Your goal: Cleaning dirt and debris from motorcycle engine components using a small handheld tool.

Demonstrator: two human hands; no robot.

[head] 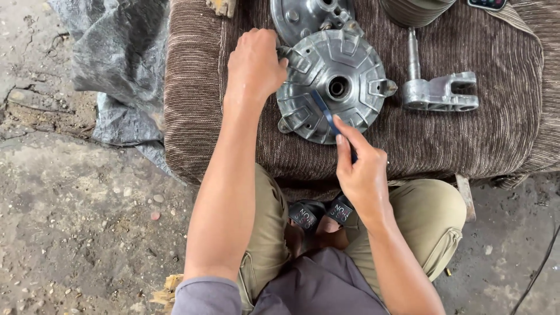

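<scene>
From up here I see a brown ribbed cloth (192, 87) spread over a low bench, I'd judge as padding so the metal parts lie steady and don't get scratched. On it, directly ahead of both hands, lies the round grey cast-metal hub plate with raised ribs and a centre bore (333, 84), flat, ribbed face up. My left hand (254, 61) is curled shut over the plate's near-left rim, fingers tucked under the knuckles, apparently bracing the plate against turning. My right hand (361, 169) sits just below the plate's near edge, thumb and forefinger pinching a thin dark blue strip-like blade (324, 108) that slants up onto the plate toward the bore; what kind of tool it is I cannot tell. Beyond the left hand a second grey round metal plate (303, 17) touches the first. To the right of the right hand, apart from the plate, rests a grey forked metal bracket with a shaft (437, 90).
</scene>
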